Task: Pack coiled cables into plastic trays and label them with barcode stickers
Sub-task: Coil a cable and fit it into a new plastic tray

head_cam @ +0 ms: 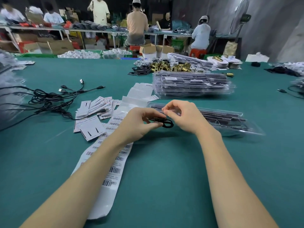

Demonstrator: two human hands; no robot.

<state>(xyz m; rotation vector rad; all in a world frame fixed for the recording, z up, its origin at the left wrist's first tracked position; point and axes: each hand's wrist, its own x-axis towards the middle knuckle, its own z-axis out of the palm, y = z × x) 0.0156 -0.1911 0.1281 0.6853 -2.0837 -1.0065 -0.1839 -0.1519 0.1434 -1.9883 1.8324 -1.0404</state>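
You're at a wide green table (156, 170), and it carries everything here. Farthest back on it sits the tall stack of packed clear plastic trays (192, 85), and beyond that a heap of brass fittings (171, 66) against more flat packs. To your left a tangle of loose black USB cables (49, 97) sprawls across the cloth, plugs fanned out toward the middle. Running from near your left elbow up toward your hands is the long strip of barcode stickers (113, 168), partly under your left forearm. Just right of your hands lies a flatter pair of clear trays (220, 119), dark cable parts visible inside, well forward of the tall stack. Left of the sticker strip there's a loose spread of white printed cards (93, 107), and above your hands a few clear plastic bags (139, 96) lie flat. Now the hands: they're close together above the table, between the sticker strip and the near trays. Your left hand (134, 124) has its fingers curled round one end of a small coiled black cable (162, 122), which is up off the cloth. Your right hand (184, 116) meets it from the other side, thumb and forefinger pinched together right at the top of the coil; whether they have the cable itself or a tie on it, I cannot tell.
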